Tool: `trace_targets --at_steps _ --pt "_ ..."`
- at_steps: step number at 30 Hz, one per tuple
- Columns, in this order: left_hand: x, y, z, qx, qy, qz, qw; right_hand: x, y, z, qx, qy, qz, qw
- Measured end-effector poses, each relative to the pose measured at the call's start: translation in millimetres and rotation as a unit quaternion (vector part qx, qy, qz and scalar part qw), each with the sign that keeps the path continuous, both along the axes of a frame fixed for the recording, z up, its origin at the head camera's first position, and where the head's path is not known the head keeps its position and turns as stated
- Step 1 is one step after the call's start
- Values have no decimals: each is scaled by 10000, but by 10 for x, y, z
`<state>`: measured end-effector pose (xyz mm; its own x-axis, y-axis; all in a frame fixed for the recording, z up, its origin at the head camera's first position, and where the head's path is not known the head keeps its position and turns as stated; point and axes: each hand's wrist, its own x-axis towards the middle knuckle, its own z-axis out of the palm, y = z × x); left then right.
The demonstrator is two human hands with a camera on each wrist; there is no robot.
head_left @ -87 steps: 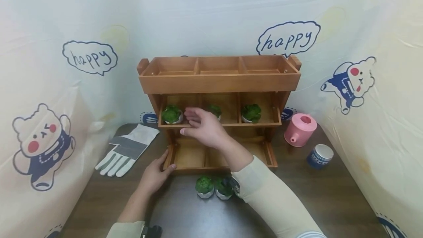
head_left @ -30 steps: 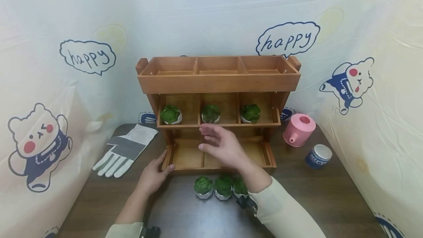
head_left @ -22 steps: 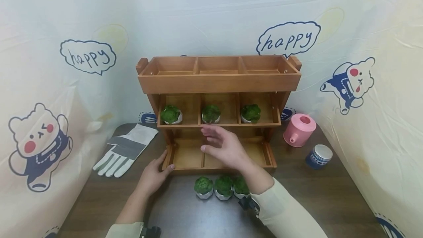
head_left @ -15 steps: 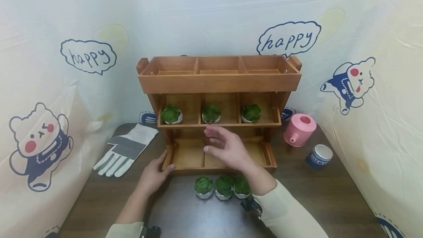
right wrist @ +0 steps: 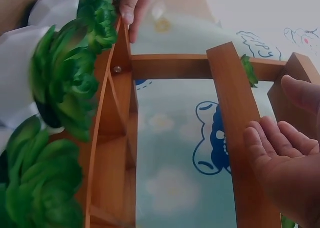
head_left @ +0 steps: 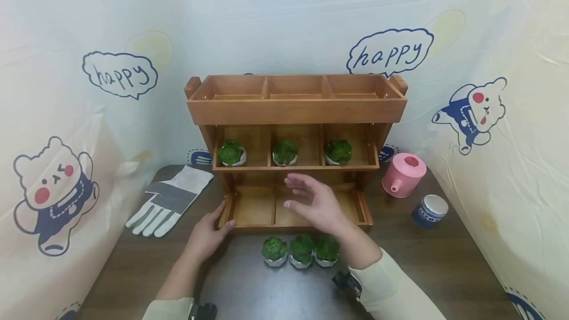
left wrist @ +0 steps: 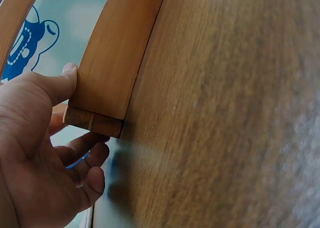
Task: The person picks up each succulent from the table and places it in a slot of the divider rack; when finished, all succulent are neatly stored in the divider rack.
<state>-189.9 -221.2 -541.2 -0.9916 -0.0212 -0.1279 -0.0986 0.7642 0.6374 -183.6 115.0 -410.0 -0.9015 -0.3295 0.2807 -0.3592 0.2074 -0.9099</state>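
A three-tier wooden plant shelf (head_left: 297, 112) stands on the table. My left hand (head_left: 208, 235) grips the left end of its bottom tier; in the left wrist view the thumb (left wrist: 65, 83) presses the corner, with fingers curled beyond the end board. My right hand (head_left: 321, 206) hovers before the bottom tier, fingers extended and nothing in them. Each middle-tier compartment holds a small potted succulent: left (head_left: 230, 153), centre (head_left: 285, 152) and right (head_left: 339, 151). Three more potted succulents (head_left: 301, 251) line up on the table before the shelf, seen large as green rosettes (right wrist: 65, 81) in the right wrist view.
A grey-and-white work glove (head_left: 171, 201) lies left of the shelf. To the right stand a pink watering can (head_left: 403, 175) and a blue jar with a pale lid (head_left: 429, 210). A printed cloth backdrop (head_left: 284, 23) encloses the table (head_left: 249, 290).
My right hand has dropped from the middle tier to the bottom tier and drifted right, uncovering the centre succulent and the rightmost one on the table. My left hand keeps its hold.
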Motion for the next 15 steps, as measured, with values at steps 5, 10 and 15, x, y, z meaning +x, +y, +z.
trace_targets --at_steps 5,10,15 --pt "11 5 2 11 32 6 10000 36 65 -50 -7 41 -55 10000" --pt "14 4 0 -22 42 -10 10000 78 136 -102 46 24 -79 10000" --pt "6 2 4 -16 26 -14 10000 85 212 -169 36 -21 -140 9999"
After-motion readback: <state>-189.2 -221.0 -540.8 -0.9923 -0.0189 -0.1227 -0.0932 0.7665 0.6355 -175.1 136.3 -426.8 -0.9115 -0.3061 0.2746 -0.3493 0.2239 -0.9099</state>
